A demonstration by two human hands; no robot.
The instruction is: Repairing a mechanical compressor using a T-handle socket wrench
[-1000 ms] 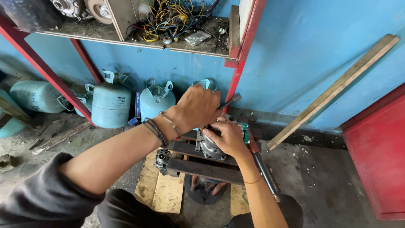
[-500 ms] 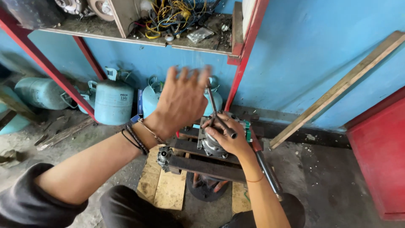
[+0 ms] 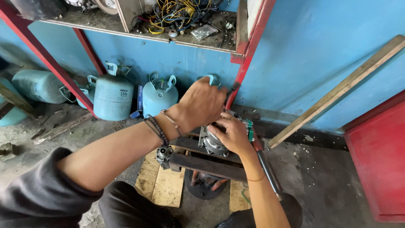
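My left hand (image 3: 202, 105) is curled over a dark tool handle (image 3: 233, 88) that sticks out past my knuckles towards the red post. Beaded bracelets sit on that wrist. Just below, my right hand (image 3: 231, 134) grips a grey round metal machine part (image 3: 211, 144). The part rests on dark steel bars (image 3: 202, 164) of a low stand, above wooden boards (image 3: 162, 185) on the floor. The tool's tip is hidden under my hands.
Pale blue gas cylinders (image 3: 113, 99) stand along the blue wall under a red-framed shelf (image 3: 249, 50) with tangled wires (image 3: 177, 14). A wooden plank (image 3: 337, 95) leans at the right, next to a red cabinet (image 3: 377, 164). A long red-handled tool (image 3: 265, 162) lies beside the stand.
Half a second ago my left hand was lifted with its fingers spread; it has since come down and closed over the tool handle. My right hand has stayed on the metal part.
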